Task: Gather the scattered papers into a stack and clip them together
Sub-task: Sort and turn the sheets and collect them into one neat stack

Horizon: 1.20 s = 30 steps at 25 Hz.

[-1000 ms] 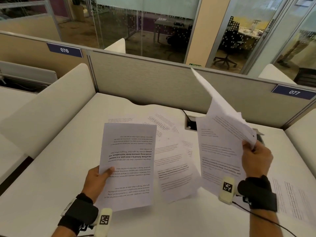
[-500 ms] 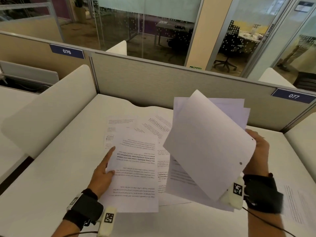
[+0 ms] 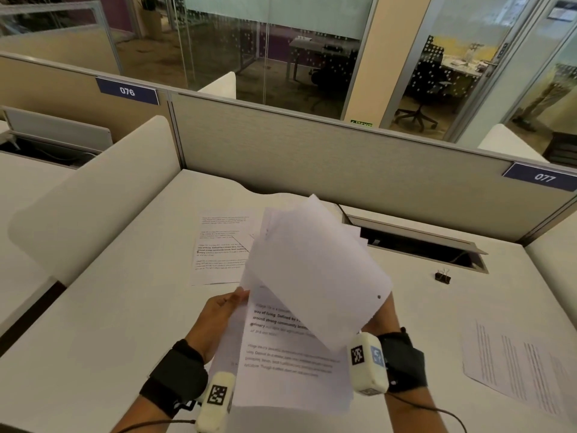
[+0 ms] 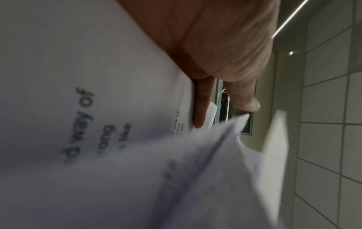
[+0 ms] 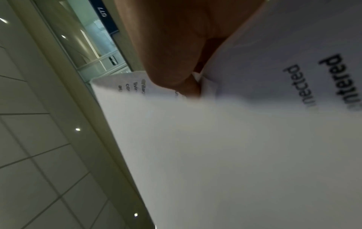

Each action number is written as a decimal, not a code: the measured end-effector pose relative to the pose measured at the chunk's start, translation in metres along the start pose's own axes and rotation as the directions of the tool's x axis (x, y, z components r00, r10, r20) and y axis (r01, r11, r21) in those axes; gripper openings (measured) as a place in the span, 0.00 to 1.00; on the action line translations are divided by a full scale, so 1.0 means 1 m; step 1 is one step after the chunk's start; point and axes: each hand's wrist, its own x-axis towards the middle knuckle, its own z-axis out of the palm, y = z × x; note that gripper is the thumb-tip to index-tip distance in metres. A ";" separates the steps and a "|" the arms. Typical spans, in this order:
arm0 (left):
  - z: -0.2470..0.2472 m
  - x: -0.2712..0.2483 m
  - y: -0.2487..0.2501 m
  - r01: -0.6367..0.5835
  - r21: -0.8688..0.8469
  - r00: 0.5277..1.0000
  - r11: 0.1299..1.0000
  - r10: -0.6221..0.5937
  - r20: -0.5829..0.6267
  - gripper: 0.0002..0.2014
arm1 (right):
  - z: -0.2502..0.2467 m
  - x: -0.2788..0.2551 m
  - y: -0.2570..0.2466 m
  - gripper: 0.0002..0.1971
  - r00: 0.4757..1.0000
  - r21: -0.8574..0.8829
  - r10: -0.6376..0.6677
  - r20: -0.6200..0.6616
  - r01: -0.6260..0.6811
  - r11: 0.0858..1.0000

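Observation:
My left hand (image 3: 232, 303) grips the left edge of a few printed sheets (image 3: 281, 357), held above the desk in front of me. My right hand (image 3: 388, 310) is mostly hidden behind a bundle of papers (image 3: 318, 270) it holds tilted, blank backs toward me, overlapping the left-hand sheets. In the right wrist view the thumb (image 5: 176, 74) pinches the printed papers (image 5: 235, 139). The left wrist view shows fingers (image 4: 199, 106) along the edge of the printed sheet (image 4: 88, 108). A black binder clip (image 3: 442, 276) lies on the desk to the right, clear of both hands.
More printed sheets (image 3: 218, 248) lie on the white desk (image 3: 109, 323) beyond my hands, and one sheet (image 3: 515, 367) lies at the right. An open cable slot (image 3: 415, 245) runs along the grey partition (image 3: 312, 157). White dividers stand on both sides.
My left hand has lifted its printed sheets off the desk toward me. My right hand has swung its bundle down and left until it overlaps them.

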 end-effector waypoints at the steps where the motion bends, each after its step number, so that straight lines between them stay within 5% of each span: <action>1: 0.001 0.002 -0.003 -0.015 0.026 1.000 1.000 0.014 0.013 0.23 | 0.001 -0.001 0.009 0.20 0.999 0.054 0.001 -0.041 0.002 0.999; 2: 0.001 0.004 -0.006 -0.022 0.037 1.000 0.999 0.021 0.014 0.25 | 0.000 -0.001 0.018 0.11 0.998 0.120 0.026 -0.059 -0.019 0.993; 6: -0.004 0.010 -0.016 -0.038 0.032 0.998 0.999 0.039 -0.040 0.39 | 0.006 -0.006 0.030 0.06 0.998 -0.046 -0.023 -0.064 0.020 0.999; 11: -0.005 0.009 -0.017 -0.057 0.076 0.995 0.995 0.062 -0.073 0.28 | 0.011 -0.009 0.021 0.13 0.982 0.103 -0.187 -0.036 0.190 0.976; 18: -0.008 0.008 -0.017 -0.050 0.051 0.991 0.997 0.056 -0.124 0.16 | -0.012 -0.009 0.015 0.14 0.972 -0.171 -0.236 0.009 0.234 0.957; 20: -0.008 0.008 -0.016 -0.058 0.048 0.989 0.997 0.064 -0.132 0.17 | -0.025 -0.005 0.019 0.17 0.990 -0.223 -0.138 0.016 0.138 0.965; 22: -0.008 0.006 -0.012 -0.049 0.010 0.989 0.999 0.050 -0.137 0.15 | -0.037 -0.009 0.023 0.08 0.997 -0.133 0.000 0.075 0.010 0.991; 24: -0.010 0.004 -0.010 -0.034 -0.052 0.991 0.998 0.027 -0.132 0.12 | -0.051 -0.005 0.032 0.23 0.992 0.162 0.094 0.085 -0.107 0.981; 26: -0.013 0.005 -0.011 -0.027 -0.079 0.989 0.996 0.015 -0.148 0.11 | -0.057 -0.003 0.041 0.28 0.948 0.383 0.297 0.112 -0.317 0.867; 30: -0.019 0.008 -0.012 -0.025 -0.081 0.978 0.996 0.007 -0.207 0.09 | -0.051 -0.013 0.046 0.31 0.889 0.271 0.425 0.170 -0.457 0.847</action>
